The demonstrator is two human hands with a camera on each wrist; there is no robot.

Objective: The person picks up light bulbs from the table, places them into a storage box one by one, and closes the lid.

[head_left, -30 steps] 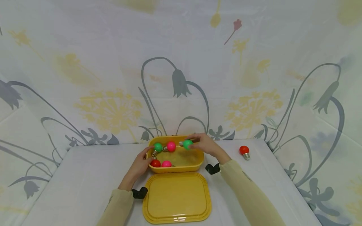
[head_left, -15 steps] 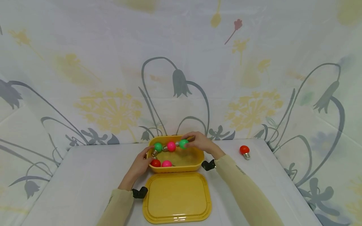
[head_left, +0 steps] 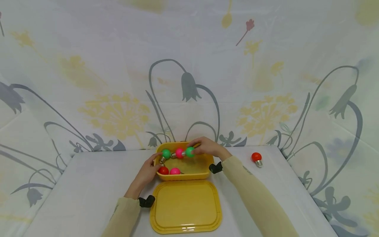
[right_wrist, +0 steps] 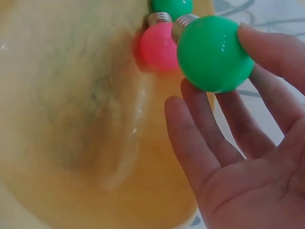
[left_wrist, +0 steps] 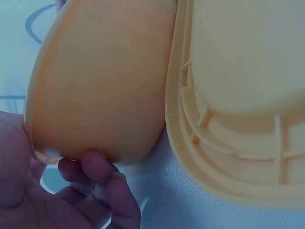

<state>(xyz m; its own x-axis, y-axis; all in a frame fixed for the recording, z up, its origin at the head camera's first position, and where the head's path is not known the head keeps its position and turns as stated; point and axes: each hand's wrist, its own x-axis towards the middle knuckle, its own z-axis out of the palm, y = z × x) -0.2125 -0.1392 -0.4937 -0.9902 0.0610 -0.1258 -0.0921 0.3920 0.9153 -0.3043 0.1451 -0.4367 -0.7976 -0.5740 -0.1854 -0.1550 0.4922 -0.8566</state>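
A yellow plastic box [head_left: 196,177] stands on the table with light bulbs inside. My left hand [head_left: 148,171] grips its left end; in the left wrist view curled fingers [left_wrist: 97,164] touch the outer wall. My right hand [head_left: 207,147] pinches a green light bulb [right_wrist: 214,55] between thumb and fingers, its metal base pointing left. This bulb is at the back of the box, beside a pink light bulb [head_left: 179,153]. Another green light bulb [head_left: 166,154] lies in the back left corner. A red light bulb [head_left: 163,170] and a second pink light bulb [head_left: 175,171] lie along the front wall.
The yellow lid [head_left: 186,207] lies flat in front of the box, close against it. Another red light bulb [head_left: 256,157] lies on the white tabletop [head_left: 97,184] to the right. A patterned cloth [head_left: 124,75] hangs behind the table.
My right hand has moved left with the green light bulb, bringing its base up to the pink bulb at the back. The left hand stays on the box.
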